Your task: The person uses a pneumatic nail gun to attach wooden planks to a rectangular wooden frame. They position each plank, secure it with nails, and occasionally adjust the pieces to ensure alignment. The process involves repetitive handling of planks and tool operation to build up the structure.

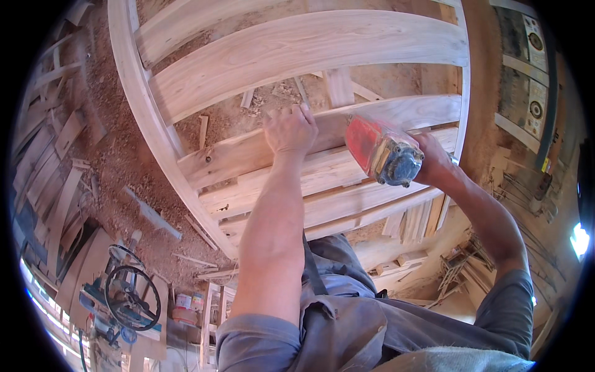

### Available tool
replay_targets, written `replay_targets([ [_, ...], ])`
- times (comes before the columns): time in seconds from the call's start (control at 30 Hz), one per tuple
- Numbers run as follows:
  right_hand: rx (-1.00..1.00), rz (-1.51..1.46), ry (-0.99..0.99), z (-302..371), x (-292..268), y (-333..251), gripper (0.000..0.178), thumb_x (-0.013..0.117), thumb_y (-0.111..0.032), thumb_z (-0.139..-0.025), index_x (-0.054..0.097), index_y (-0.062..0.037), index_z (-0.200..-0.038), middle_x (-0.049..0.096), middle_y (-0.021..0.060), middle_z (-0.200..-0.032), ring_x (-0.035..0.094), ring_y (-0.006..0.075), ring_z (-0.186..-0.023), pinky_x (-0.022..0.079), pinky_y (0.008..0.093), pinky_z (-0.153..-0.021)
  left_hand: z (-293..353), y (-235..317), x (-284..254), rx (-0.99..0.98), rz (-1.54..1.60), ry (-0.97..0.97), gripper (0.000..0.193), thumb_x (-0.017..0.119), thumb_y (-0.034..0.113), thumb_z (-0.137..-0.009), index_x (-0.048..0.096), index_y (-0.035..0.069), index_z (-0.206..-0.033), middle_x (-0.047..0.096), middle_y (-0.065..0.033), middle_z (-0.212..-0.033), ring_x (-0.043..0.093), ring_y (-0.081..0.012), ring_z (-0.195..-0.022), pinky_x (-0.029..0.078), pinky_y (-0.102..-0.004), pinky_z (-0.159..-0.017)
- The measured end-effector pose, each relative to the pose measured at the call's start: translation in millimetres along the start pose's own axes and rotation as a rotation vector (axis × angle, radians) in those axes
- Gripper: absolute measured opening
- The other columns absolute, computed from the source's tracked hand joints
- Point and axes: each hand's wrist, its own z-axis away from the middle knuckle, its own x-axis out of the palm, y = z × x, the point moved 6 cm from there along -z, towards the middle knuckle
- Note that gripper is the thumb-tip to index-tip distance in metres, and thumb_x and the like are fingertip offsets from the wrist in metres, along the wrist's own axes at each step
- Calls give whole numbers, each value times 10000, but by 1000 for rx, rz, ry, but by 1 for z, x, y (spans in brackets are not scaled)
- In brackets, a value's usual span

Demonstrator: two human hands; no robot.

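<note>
A large pale wooden frame (137, 111) with broad curved slats (310, 46) fills the middle of the view. My left hand (290, 130) is closed over the upper edge of one slat (229, 152), its fingers curled out of sight behind the wood. To its right, my right hand (435, 160) grips a red power tool (364, 144) with a dark, round, screwed end. The tool lies against the right part of that same slat; its working face is hidden, so its exact kind cannot be told. Further slats (260, 189) run below, nearer my body.
Wood offcuts (56, 155) are heaped at the left, and sawdust and scraps cover the floor (111, 139). A machine with a black handwheel (132, 297) stands at lower left. Box-like equipment with round dials (535, 74) is at upper right. More timber (468, 273) leans at lower right.
</note>
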Motion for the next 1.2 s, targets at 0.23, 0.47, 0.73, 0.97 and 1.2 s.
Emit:
replay_targets([
  [0.23,27,147,-85,21,22,0,417,805,-278,-724,654,-105,-1072,714,164,-863,685,400,-830,554,498,-754,-2,1,3,13,-8,-20,360,480,302,-980,706,107,-779,718,-114,-809,675,-308,-829,474,-490,-757],
  [0.47,64,202,-96,20,25,-9,332,765,-244,-760,653,-92,-1033,701,176,-828,680,408,-832,545,504,-761,0,2,4,19,-15,43,339,517,295,-956,697,102,-742,723,-119,-763,675,-318,-785,469,-497,-772],
  [0.73,106,173,28,37,37,-1,256,755,-197,-761,618,-77,-940,675,181,-770,661,421,-793,526,508,-711,0,6,2,9,5,3,378,470,308,-974,707,92,-776,729,-128,-803,690,-334,-804,489,-496,-788],
  [0.97,263,-301,267,141,100,-23,450,820,-148,-701,667,-54,-1114,716,170,-914,706,365,-871,564,413,-756,0,3,1,-36,-8,-90,459,407,372,-993,748,88,-877,744,-170,-899,709,-332,-887,493,-479,-843],
  [1.2,657,-482,330,264,262,-75,532,800,-133,-786,595,-30,-1266,692,149,-1144,681,283,-1044,541,377,-906,9,0,-4,53,98,-116,471,426,419,-1000,742,75,-939,736,-168,-989,682,-316,-999,480,-490,-904],
])
